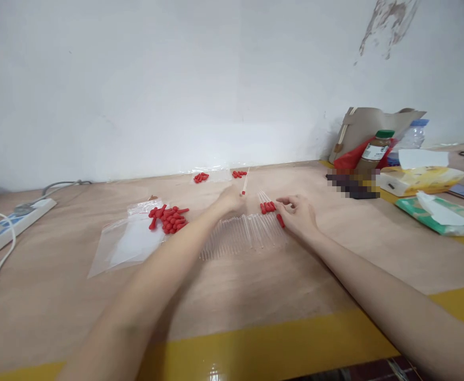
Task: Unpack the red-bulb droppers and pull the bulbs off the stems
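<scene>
My left hand (232, 201) is closed on a glass dropper (246, 182); its red rubber bulb shows by the fingers and the thin clear tube points up and away. Most of that hand's fingers are hidden from me. On the right, my right hand (300, 214) lies with loosely curved fingers apart, the tips beside a short row of droppers with red bulbs (267, 207). One more red bulb (280, 220) lies just below its thumb. Between my arms a wide row of clear glass tubes (239, 235) lies side by side on the brown-covered table (232, 296).
Left of my forearm, a heap of red bulbs (170, 218) lies by clear plastic bags (130, 241). More red bulbs (201, 178) lie near the wall. A power strip (37, 214) is at far left. A bottle (376, 151), bag (369, 124) and tissue packs (422, 180) stand right.
</scene>
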Demonstrator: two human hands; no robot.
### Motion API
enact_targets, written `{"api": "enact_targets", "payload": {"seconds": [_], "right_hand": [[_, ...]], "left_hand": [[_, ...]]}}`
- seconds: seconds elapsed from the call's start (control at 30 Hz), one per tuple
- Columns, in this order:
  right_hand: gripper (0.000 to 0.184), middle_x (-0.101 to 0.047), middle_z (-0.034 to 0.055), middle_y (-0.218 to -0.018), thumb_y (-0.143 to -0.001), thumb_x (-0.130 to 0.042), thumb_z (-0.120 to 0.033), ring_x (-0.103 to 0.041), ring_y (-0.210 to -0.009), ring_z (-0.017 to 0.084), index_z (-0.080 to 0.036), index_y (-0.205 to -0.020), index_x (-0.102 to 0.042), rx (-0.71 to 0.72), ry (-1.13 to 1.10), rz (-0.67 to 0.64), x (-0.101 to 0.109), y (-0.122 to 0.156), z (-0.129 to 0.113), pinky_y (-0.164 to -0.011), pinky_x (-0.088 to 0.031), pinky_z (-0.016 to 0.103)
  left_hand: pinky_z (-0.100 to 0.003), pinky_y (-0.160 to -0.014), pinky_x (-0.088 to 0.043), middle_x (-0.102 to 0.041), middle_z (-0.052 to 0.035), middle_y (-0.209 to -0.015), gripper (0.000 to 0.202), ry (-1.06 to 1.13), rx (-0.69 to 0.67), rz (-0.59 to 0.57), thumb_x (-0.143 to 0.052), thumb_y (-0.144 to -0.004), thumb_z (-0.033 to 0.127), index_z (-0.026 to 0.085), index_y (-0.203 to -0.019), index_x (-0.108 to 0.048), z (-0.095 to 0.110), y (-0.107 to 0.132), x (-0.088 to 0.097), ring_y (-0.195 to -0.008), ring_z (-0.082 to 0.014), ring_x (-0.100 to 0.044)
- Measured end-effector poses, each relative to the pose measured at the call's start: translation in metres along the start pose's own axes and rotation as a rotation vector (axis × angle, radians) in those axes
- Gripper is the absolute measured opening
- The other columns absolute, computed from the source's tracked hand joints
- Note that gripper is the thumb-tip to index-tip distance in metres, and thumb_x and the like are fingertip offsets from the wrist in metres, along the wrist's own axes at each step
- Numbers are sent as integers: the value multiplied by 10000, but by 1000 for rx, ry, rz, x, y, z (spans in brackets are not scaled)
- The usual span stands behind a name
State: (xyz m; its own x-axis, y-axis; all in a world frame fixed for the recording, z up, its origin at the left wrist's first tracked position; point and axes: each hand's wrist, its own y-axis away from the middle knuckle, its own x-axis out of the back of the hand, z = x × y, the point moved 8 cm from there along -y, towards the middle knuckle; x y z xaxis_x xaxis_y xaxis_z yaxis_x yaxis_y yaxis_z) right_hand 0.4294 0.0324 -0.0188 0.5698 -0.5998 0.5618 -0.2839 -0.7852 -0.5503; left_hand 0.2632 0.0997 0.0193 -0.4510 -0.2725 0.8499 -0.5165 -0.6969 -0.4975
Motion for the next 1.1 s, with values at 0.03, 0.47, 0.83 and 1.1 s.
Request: {"api": "enact_targets", "payload": {"seconds": [0.03,0.47,0.83,1.1], "right_hand": [[305,-610,90,-862,-750,-529,-389,-553,-802,212,-185,-931,-665,68,-52,40,3,3,-9,-710,-429,345],[170,-672,-4,-898,-829,-542,-303,-531,-950,173,-287,-962,-647,837,39,-39,-11,83,-119,-934,-242,411],[186,-582,-20,-644,-862,-468,-255,-465,-711,116,-229,-810,-645,931,85,-119,-26,94,-122,-925,-219,376],[201,-564,-57,-553,-867,-459,-223,-438,-645,92,-214,-747,-621,1011,51,-106,-17,101,-129,-920,-208,355]], "left_hand": [[-270,-555,-453,-569,-25,-648,275,-9,18,-26,-391,-885,282,121,-737,-558,-5,12,9,-607,-145,-575],[-274,-692,-466,-635,-34,-838,97,-55,-337,223,-497,-840,160,188,-749,-477,14,156,71,-746,-135,-571],[-362,-770,-408,-668,-37,-925,133,-58,-347,243,-570,-816,279,228,-931,-610,23,154,66,-882,-185,-572],[-369,-801,-365,-668,7,-749,82,-41,-398,213,-535,-836,232,206,-779,-587,33,157,70,-759,-150,-576]]}}
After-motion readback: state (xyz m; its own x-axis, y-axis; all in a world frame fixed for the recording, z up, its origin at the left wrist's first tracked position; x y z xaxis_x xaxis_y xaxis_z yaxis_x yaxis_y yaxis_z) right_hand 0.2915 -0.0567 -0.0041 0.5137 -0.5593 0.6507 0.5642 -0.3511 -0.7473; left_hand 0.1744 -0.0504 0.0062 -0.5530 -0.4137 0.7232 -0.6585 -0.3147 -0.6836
